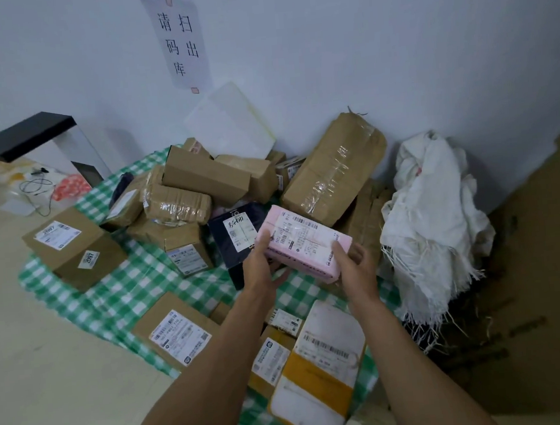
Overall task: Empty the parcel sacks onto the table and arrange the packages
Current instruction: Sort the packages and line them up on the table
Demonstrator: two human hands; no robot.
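Nearest: two bare forearms reaching forward. Left hand (259, 264) and right hand (353, 267) clamp a pink parcel (304, 240) between them, label up, thumbs on top, remaining fingers wrapped under the ends. Parcel held above the green checked cloth (117, 292). Just beyond left fingertips: dark box (234, 239) with a white label. Below the wrists: white-and-yellow mailer (321, 370), labelled brown boxes (174, 334). Past the fingers, a heap of brown cartons (202, 181). Right of right hand: crumpled white woven sack (433, 223), frayed edge
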